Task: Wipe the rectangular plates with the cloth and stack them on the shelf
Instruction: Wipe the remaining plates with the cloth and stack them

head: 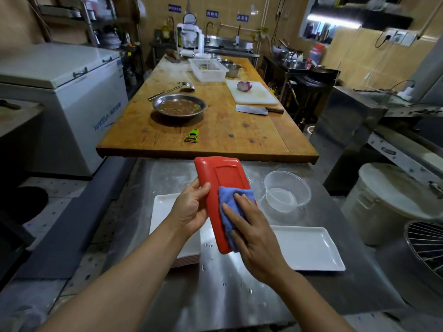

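Writing shows in two places: blue lettering on the front of the white chest freezer (72, 97), too skewed to read, and three small blue wall signs (212, 13) with white characters, too blurred to read.

One red rectangular plate (223, 188) is held tilted above the steel tabletop (215, 295), its underside facing up. The left hand (191, 209) grips its left long edge, thumb curled over the rim and fingers hidden behind. The right hand (251, 233) lies with fingers fairly straight and slightly spread on one blue cloth (231, 207), pressing it against the plate's lower right part.

On the tabletop, one stack of white rectangular plates (165, 212) sits under the left forearm; the count of the stack cannot be told. One single white rectangular plate (311, 248) lies to the right, apart from the stack. One clear plastic bowl (286, 190) stands just beyond it. Water drops dot the steel.

Beyond, the wooden tabletop (227, 133) carries one green peeler (192, 136), one metal basin (179, 107) of brown liquid with one ladle (171, 88) beside it, one cleaver (259, 109), one white cutting board (251, 93) bearing one purple onion (244, 85), and one white plastic basket (208, 69).
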A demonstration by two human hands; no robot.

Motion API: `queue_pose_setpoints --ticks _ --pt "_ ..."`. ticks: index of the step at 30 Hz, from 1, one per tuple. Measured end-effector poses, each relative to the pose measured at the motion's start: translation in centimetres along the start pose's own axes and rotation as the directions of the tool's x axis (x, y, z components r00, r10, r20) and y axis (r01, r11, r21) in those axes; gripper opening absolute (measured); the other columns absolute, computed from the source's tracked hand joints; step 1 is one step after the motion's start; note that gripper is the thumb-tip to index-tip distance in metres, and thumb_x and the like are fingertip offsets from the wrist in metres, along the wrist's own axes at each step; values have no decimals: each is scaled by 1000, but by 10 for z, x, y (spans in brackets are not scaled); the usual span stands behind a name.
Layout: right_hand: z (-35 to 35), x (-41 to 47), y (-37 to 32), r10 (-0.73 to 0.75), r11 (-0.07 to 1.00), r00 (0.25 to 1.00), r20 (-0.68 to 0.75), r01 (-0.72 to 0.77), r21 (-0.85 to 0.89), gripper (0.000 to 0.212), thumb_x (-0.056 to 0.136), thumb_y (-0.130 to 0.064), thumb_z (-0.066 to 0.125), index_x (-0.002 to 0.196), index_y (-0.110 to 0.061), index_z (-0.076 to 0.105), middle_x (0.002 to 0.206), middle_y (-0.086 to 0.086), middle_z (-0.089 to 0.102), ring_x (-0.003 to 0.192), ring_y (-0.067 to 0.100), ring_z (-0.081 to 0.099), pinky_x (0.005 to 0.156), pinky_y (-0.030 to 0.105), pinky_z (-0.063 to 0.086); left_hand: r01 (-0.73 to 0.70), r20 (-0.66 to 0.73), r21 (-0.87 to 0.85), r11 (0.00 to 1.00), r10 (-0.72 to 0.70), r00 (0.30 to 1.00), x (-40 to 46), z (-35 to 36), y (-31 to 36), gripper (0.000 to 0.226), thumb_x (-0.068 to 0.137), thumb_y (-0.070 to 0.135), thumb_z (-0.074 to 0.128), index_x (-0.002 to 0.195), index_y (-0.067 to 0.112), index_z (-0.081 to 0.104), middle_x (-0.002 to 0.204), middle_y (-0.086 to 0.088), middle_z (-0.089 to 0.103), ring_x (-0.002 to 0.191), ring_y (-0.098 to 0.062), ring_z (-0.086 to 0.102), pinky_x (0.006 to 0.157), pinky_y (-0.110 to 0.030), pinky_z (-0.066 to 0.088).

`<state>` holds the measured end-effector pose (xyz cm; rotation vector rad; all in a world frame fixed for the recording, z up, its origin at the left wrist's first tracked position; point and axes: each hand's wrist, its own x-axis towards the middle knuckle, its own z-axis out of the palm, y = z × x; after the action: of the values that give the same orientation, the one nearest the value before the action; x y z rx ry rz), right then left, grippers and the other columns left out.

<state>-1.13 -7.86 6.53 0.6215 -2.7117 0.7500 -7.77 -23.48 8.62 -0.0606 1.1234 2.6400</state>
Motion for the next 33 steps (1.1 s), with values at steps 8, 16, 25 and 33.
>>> queue_pose_setpoints --ticks 8,16,25,33 --pt "-8 59 -7 11 1000 998 -65 -12 -16 48 90 -24 41 137 -18 47 149 9 32 138 24 28 114 34 18 50 128 29 998 -53 990 -11 2 -5 32 96 5 35 118 13 58 102 -7 71 84 -15 70 77 -27 56" --pt "-17 78 23 180 974 983 -46 -171 148 43 96 -9 42 139 -14 44 145 8 36 133 22 35 112 29 25 48 151 74 996 -59 987 -16 -9 2 35 80 11 51 113 9 61 93 -10 73 79 -19 71 71 -31 59" --pt "-18 37 30 257 946 965 -45 -242 215 43 96 -3 41 137 -11 46 146 10 38 134 21 36 113 27 25 32 -62 -37 999 -34 997 -4 -4 -3 25 97 6 39 102 13 63 83 -5 72 77 -17 67 89 -40 48" --pt "-10 -23 39 311 933 945 -104 -283 222 33 93 -1 48 123 -7 58 124 9 54 113 22 52 95 28 43 30 -180 -63 998 -41 983 8 4 -17 25 99 6 38 100 13 62 85 -7 69 87 -21 62 91 -45 46"
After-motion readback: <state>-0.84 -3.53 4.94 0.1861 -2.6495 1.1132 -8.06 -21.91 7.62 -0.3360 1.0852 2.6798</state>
